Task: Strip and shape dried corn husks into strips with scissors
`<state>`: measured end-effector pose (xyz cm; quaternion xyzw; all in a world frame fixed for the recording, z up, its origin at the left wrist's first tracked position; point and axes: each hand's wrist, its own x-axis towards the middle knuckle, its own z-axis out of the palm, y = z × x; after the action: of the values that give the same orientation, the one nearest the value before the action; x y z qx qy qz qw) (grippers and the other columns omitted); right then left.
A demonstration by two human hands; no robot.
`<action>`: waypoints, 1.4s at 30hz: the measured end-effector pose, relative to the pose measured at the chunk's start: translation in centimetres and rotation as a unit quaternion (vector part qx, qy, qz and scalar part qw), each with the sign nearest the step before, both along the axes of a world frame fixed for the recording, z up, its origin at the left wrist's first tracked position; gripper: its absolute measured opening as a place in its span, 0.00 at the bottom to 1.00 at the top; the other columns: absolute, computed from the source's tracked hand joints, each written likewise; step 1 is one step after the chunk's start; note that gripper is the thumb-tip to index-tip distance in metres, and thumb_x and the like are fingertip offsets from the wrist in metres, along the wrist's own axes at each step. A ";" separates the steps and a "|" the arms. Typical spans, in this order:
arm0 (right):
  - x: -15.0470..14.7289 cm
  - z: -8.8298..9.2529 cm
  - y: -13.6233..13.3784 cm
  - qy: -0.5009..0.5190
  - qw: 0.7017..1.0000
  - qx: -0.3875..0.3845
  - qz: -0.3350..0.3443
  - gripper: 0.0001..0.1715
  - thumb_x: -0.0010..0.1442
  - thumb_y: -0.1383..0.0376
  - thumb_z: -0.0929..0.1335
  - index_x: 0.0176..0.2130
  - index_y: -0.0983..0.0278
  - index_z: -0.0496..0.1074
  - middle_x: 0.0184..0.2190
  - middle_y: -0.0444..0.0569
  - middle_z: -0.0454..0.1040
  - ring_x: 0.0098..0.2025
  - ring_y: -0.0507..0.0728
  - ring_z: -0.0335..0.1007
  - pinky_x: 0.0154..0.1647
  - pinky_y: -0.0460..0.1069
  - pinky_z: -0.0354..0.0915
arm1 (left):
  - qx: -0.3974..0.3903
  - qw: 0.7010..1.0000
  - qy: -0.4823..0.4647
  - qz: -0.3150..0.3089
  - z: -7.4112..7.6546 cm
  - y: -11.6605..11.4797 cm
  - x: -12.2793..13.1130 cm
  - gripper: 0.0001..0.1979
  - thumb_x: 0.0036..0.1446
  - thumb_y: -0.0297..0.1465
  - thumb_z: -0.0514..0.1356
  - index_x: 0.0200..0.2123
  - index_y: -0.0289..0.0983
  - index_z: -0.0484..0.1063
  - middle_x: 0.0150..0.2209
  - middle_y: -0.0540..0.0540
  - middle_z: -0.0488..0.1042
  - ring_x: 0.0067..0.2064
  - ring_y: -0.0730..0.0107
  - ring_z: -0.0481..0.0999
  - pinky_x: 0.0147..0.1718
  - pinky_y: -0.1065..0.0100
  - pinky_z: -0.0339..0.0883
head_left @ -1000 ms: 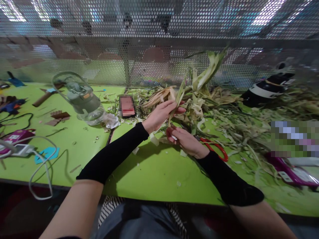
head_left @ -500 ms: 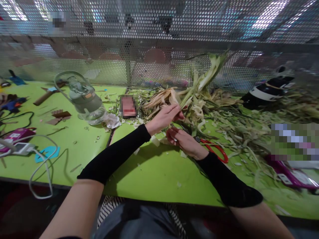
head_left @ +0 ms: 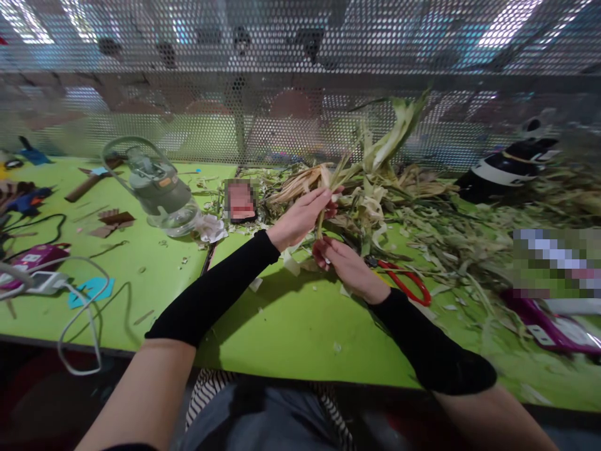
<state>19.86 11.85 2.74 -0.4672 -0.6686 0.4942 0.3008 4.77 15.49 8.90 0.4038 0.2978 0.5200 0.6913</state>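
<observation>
My left hand [head_left: 304,216] is closed around a pale strip of corn husk [head_left: 320,227], whose loose end rises beyond the fingers. Just below and to the right, my right hand [head_left: 346,264] pinches at the lower end of that strip; its fingertips are partly hidden. Behind both hands lies a heap of dried husks [head_left: 305,181], with a large greenish husk [head_left: 399,134] sticking up from it. Red-handled scissors [head_left: 413,285] lie beside my right wrist, their blades mostly covered.
A clear bottle with a grey-green lid [head_left: 162,197] stands left, near crumpled paper [head_left: 211,228] and a blurred-out phone-like object [head_left: 241,202]. Husk scraps [head_left: 441,244] cover the right side near a dark bottle [head_left: 498,172]. Perforated metal screen [head_left: 291,119] closes the back.
My left hand has shifted slightly left and down, and more of the husk strip shows between the hands. My right hand has hardly moved.
</observation>
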 end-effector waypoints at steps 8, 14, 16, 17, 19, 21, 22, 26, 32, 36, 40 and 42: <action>0.2 -0.3 0.1 -0.014 0.999 0.028 -0.012 0.24 0.68 0.42 0.64 0.35 0.59 0.64 0.27 0.42 0.65 0.29 0.53 0.61 0.32 0.50 0.60 | -0.022 1.000 -0.007 -0.002 0.0 0.4 -0.3 0.14 0.74 0.26 0.54 0.37 0.34 0.78 0.33 0.49 0.72 0.39 0.74 0.75 0.55 0.66 0.70; 0.1 -0.3 0.2 -0.038 0.998 0.051 -0.008 0.21 0.71 0.48 0.62 0.32 0.58 0.62 0.26 0.42 0.65 0.28 0.53 0.59 0.32 0.50 0.61 | -0.035 0.999 -0.013 0.007 -0.3 0.8 0.0 0.18 0.74 0.28 0.51 0.28 0.37 0.63 0.28 0.52 0.66 0.42 0.72 0.78 0.60 0.61 0.70; 0.1 -0.4 0.2 -0.046 0.997 0.055 -0.006 0.20 0.72 0.50 0.62 0.32 0.58 0.62 0.25 0.42 0.65 0.27 0.53 0.58 0.32 0.50 0.61 | -0.033 0.999 -0.019 0.008 -0.4 0.9 -0.1 0.19 0.74 0.28 0.48 0.26 0.38 0.59 0.26 0.52 0.62 0.39 0.73 0.76 0.58 0.62 0.72; 0.0 -0.4 0.2 -0.049 0.997 0.056 -0.006 0.20 0.72 0.50 0.62 0.32 0.58 0.62 0.25 0.42 0.65 0.27 0.53 0.59 0.32 0.50 0.61 | -0.033 0.999 -0.022 0.008 -0.4 1.0 -0.1 0.19 0.74 0.28 0.47 0.26 0.38 0.58 0.26 0.53 0.61 0.36 0.75 0.74 0.56 0.63 0.73; -0.1 -0.6 0.1 -0.054 0.997 0.056 -0.004 0.19 0.72 0.51 0.61 0.32 0.58 0.62 0.25 0.42 0.65 0.27 0.53 0.59 0.32 0.50 0.62 | -0.035 0.999 -0.029 0.005 -0.4 1.1 -0.2 0.20 0.73 0.27 0.46 0.25 0.39 0.57 0.25 0.54 0.58 0.29 0.77 0.68 0.53 0.64 0.74; -0.2 -0.8 0.1 -0.057 0.997 0.055 0.000 0.20 0.72 0.50 0.61 0.32 0.58 0.62 0.25 0.42 0.65 0.27 0.53 0.60 0.32 0.50 0.62 | -0.037 0.999 -0.036 0.004 -0.3 1.1 -0.2 0.20 0.73 0.26 0.45 0.25 0.39 0.56 0.25 0.55 0.55 0.26 0.78 0.62 0.51 0.65 0.74; -0.3 -0.8 0.0 -0.058 0.997 0.054 0.002 0.20 0.72 0.50 0.61 0.33 0.58 0.62 0.25 0.42 0.66 0.27 0.53 0.60 0.31 0.50 0.62 | -0.037 0.999 -0.040 0.005 -0.2 1.1 -0.2 0.20 0.73 0.25 0.44 0.25 0.39 0.56 0.25 0.55 0.54 0.25 0.78 0.61 0.50 0.65 0.74; -0.4 -0.9 -0.2 -0.062 0.997 0.054 0.004 0.22 0.73 0.47 0.60 0.34 0.58 0.64 0.25 0.43 0.67 0.28 0.54 0.62 0.31 0.50 0.63 | -0.030 0.998 -0.050 0.019 0.2 0.7 -0.1 0.20 0.73 0.23 0.45 0.25 0.38 0.59 0.25 0.54 0.56 0.27 0.78 0.63 0.46 0.69 0.72; -0.2 -0.2 -0.2 -0.079 0.994 0.074 -0.030 0.24 0.73 0.47 0.60 0.33 0.58 0.65 0.26 0.43 0.68 0.28 0.53 0.61 0.31 0.50 0.60 | -0.005 0.999 0.041 0.031 0.9 1.3 -2.0 0.15 0.73 0.25 0.55 0.31 0.34 0.72 0.32 0.50 0.72 0.33 0.79 0.71 0.38 0.75 0.64; -0.1 0.2 -0.2 -0.106 0.987 0.098 -0.065 0.24 0.74 0.47 0.60 0.33 0.58 0.66 0.25 0.42 0.69 0.27 0.53 0.62 0.31 0.50 0.59 | 0.032 0.994 0.100 0.039 1.1 2.2 -3.6 0.11 0.70 0.23 0.60 0.33 0.32 0.78 0.31 0.52 0.74 0.27 0.83 0.63 0.30 0.78 0.59; -0.1 0.2 -0.1 -0.115 0.986 0.102 -0.070 0.26 0.74 0.45 0.59 0.33 0.58 0.66 0.24 0.43 0.69 0.26 0.53 0.63 0.30 0.50 0.60 | -0.010 0.999 0.045 0.007 1.2 2.4 -3.9 0.12 0.71 0.21 0.57 0.35 0.31 0.79 0.27 0.54 0.68 0.23 0.86 0.61 0.23 0.79 0.56; -0.1 0.1 -0.1 -0.106 0.988 0.094 -0.060 0.27 0.73 0.43 0.60 0.33 0.58 0.66 0.24 0.43 0.69 0.26 0.53 0.64 0.30 0.49 0.61 | -0.048 0.999 0.003 -0.018 1.4 2.3 -3.9 0.13 0.72 0.21 0.55 0.36 0.31 0.77 0.26 0.53 0.68 0.23 0.86 0.64 0.22 0.80 0.58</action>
<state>19.76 11.75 2.88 -0.5259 -0.7108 0.3580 0.3001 0.88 17.81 10.33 0.3774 0.3172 0.4914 0.7179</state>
